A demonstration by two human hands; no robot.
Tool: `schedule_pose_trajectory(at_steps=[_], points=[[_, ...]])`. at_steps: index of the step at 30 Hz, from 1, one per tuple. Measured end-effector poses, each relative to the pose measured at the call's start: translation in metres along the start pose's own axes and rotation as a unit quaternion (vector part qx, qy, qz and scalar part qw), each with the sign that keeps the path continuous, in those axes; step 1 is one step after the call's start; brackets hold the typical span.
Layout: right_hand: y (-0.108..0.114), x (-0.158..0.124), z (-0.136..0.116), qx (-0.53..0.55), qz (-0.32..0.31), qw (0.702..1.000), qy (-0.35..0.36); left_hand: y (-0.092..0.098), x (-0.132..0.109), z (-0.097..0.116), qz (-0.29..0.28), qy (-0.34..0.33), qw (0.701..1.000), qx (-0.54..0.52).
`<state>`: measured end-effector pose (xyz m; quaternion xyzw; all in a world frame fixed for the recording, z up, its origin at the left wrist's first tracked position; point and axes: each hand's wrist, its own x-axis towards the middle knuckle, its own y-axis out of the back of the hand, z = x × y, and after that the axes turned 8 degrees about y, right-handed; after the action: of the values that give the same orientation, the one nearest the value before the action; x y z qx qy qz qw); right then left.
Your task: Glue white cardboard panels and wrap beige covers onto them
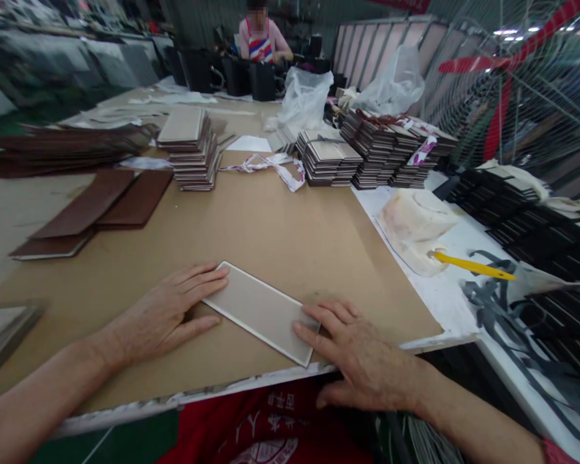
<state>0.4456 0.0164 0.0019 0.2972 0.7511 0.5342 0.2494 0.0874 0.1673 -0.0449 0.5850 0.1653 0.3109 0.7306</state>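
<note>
A flat beige rectangular panel (263, 312) with a pale edge lies aslant on the brown tabletop near its front edge. The fingertips of my left hand (181, 306) rest on the panel's upper left end, fingers stretched out and thumb apart on the table. At the other end, my right hand (362, 351) lays its spread fingers on the lower right corner. Its thumb hangs apart, past the table edge. Neither hand is closed round the panel. The panel's underside is hidden.
Brown panels (89, 206) lie at left, with a stack of beige boards (186, 151) behind. More bundled stacks (331, 158) stand at back right. On white paper sits a glue-like tub (415, 225) with a yellow-handled brush (473, 265). A caged fan (507, 71) is at right; a person (263, 38) is beyond.
</note>
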Motion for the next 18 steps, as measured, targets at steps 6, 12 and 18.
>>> schedule_pose_trajectory(at_steps=[6, 12, 18], points=[[-0.019, 0.007, -0.018, -0.045, 0.078, 0.996, 0.022, 0.016, -0.007, 0.0, -0.009, -0.02, 0.999, -0.039], [-0.01, 0.026, -0.014, -0.137, 0.158, 0.969, 0.134, 0.024, -0.004, 0.008, -0.007, -0.011, 0.998, -0.055], [0.013, 0.041, -0.005, -0.222, 0.202, 0.934, 0.192, 0.024, -0.008, 0.008, 0.006, -0.006, 0.997, -0.081]])
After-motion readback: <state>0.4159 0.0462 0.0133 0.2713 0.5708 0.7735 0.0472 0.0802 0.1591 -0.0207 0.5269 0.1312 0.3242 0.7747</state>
